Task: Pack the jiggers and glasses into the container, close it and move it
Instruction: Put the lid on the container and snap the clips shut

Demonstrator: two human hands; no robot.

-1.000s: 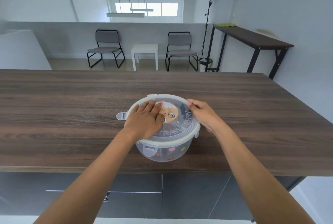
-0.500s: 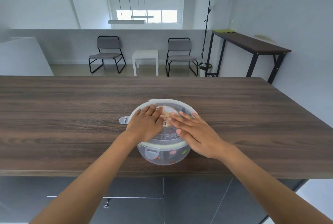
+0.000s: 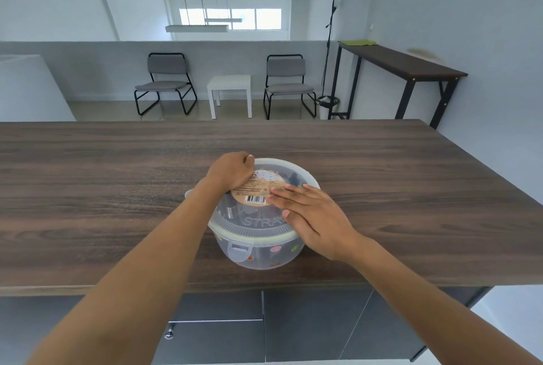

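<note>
A round clear plastic container point(image 3: 258, 256) stands near the front edge of the wooden counter point(image 3: 88, 188), with its clear lid point(image 3: 293, 172) on top. A round tan label point(image 3: 258, 188) sits on the lid. Dark and metallic shapes show dimly through the plastic; I cannot tell jiggers from glasses. My left hand point(image 3: 232, 172) is curled over the lid's far left rim. My right hand point(image 3: 314, 214) lies flat on the lid's right side, fingers spread. A lid clip point(image 3: 241, 250) at the front hangs down against the container wall.
Below the counter are dark cabinet doors with a knob point(image 3: 169, 334). Beyond the counter stand two grey chairs point(image 3: 166, 82), a small white table point(image 3: 230, 91), a floor lamp point(image 3: 330, 41) and a dark side table point(image 3: 402, 64) along the right wall.
My left hand has slid from flat on the lid to its far left rim and curled there. My right hand has come from the right edge onto the lid top.
</note>
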